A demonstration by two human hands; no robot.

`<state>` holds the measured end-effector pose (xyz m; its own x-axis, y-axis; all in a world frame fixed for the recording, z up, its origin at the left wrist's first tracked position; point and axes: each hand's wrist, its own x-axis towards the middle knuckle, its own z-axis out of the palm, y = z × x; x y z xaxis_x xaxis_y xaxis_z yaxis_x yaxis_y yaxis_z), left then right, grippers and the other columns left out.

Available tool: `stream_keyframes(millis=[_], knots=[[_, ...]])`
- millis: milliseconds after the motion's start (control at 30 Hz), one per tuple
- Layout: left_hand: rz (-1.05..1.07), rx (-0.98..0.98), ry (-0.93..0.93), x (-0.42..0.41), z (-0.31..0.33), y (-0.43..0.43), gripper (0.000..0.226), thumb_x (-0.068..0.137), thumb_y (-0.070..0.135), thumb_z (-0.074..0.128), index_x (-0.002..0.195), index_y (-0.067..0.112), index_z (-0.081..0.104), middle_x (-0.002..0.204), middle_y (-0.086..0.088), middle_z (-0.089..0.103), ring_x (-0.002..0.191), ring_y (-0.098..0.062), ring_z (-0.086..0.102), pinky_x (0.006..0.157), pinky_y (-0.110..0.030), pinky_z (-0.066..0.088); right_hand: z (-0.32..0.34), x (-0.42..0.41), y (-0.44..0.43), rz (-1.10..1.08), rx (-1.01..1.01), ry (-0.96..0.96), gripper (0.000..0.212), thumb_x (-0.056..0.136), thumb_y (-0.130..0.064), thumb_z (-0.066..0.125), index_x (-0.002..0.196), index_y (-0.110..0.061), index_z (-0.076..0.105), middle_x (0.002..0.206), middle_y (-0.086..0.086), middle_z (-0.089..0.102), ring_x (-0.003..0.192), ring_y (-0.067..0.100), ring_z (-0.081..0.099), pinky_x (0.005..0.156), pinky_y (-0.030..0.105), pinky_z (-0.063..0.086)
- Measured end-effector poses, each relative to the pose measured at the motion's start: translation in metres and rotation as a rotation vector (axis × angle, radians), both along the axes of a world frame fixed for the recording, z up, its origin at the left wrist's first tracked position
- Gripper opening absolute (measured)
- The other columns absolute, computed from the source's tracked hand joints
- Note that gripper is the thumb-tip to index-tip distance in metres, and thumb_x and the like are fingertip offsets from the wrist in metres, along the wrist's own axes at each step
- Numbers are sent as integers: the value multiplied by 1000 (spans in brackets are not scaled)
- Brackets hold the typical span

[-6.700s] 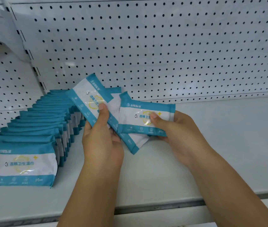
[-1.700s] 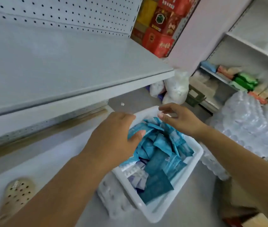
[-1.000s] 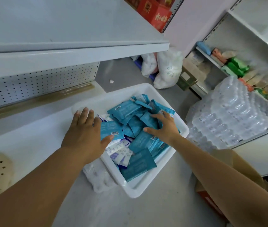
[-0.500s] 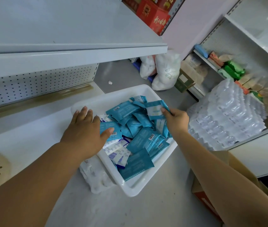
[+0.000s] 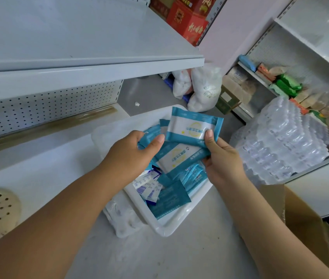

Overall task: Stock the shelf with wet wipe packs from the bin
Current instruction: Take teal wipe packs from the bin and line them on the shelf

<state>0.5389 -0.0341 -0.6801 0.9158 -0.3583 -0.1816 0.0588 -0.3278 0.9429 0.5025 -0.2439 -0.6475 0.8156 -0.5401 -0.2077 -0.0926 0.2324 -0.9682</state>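
I'm mid-pick over the bin at centre frame, so this round of stocking is only half done. My right hand pinches two packs fanned apart. Its thumb presses on the upper pack, and a second pack is tucked beneath against the curled fingers. My left hand grips a teal pack between thumb and fingers; there may be another behind it, but the hand hides that edge. All of these are lifted just above the bin, none on the shelf, which runs across the upper left of the frame. Only one stretch of that shelf shows, so I can't judge how much is already stocked. A heap of loose packs lies in the bin toward its lower end. As I see it, I have to carry this handful up and place it, and several more trips follow.
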Motion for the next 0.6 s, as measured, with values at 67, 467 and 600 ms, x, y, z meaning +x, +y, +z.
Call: stream_keyframes(millis=[67, 467, 600], knots=[[45, -107, 46, 1, 1, 1, 58, 88, 66, 52, 135, 32, 49, 131, 10, 54, 108, -3, 54, 78, -17, 37, -4, 0, 7, 83, 59, 23, 24, 96, -23, 63, 104, -3, 73, 111, 11, 76, 101, 24, 73, 86, 37, 62], [176, -262, 117, 23, -28, 18, 45, 83, 35, 80, 124, 25, 65, 99, 0, 76, 81, -6, 70, 80, -31, 57, -18, 19, 28, 351, 58, 106, 28, 93, -24, 62, 109, -4, 73, 113, 12, 75, 101, 23, 74, 79, 33, 62], [239, -305, 81, 25, -35, 18, 22, 79, 26, 84, 99, 21, 75, 87, 3, 76, 79, -13, 70, 74, -31, 56, -26, 26, 18, 296, 71, 117, 22, 99, -25, 58, 106, -10, 73, 110, 6, 77, 99, 17, 74, 90, 34, 60]])
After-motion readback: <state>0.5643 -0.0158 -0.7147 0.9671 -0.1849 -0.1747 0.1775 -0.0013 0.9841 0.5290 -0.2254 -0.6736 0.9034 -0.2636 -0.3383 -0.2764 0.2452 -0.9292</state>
